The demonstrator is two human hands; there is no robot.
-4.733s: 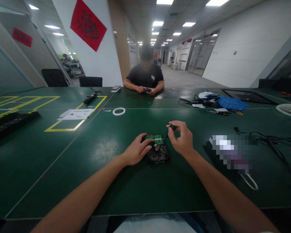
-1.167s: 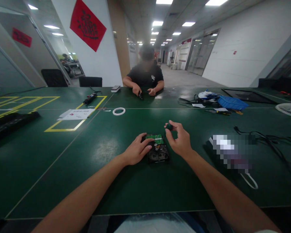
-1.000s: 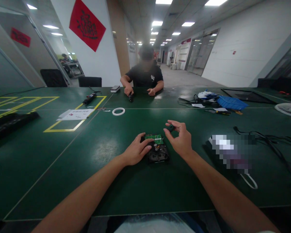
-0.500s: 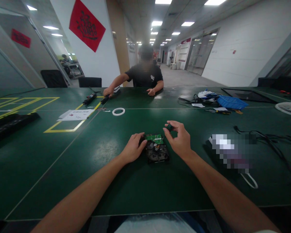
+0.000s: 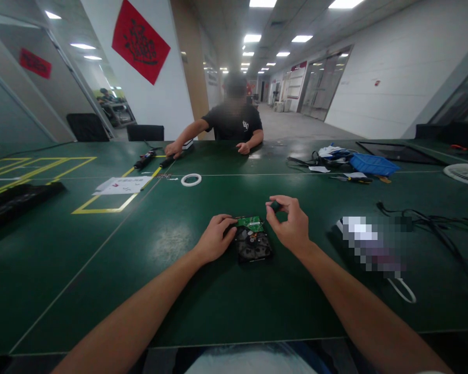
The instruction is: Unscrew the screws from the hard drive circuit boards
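Observation:
A hard drive (image 5: pixel 253 245) with a green circuit board (image 5: pixel 250 224) at its far end lies flat on the green table in front of me. My left hand (image 5: pixel 216 239) grips its left side, with fingertips at the board's edge and the thumb lower down. To the right and slightly above the drive, my right hand (image 5: pixel 290 223) pinches a small dark object (image 5: pixel 275 206) between thumb and fingers. Most of that object is covered by the fingers, so its kind cannot be made out.
Across the table a person (image 5: pixel 234 122) reaches toward a black tool (image 5: pixel 166 162). A white tape roll (image 5: pixel 191 179), papers (image 5: pixel 124 185) and a black tray-like object (image 5: pixel 21 202) lie leftward. On the right are a blurred-out packet (image 5: pixel 370 244), cables (image 5: pixel 432 221) and a blue basket (image 5: pixel 374 163).
My left fingertips have shifted slightly right over the drive's edge. My right hand, still pinching the small dark object, has moved a little. The drive stays in place.

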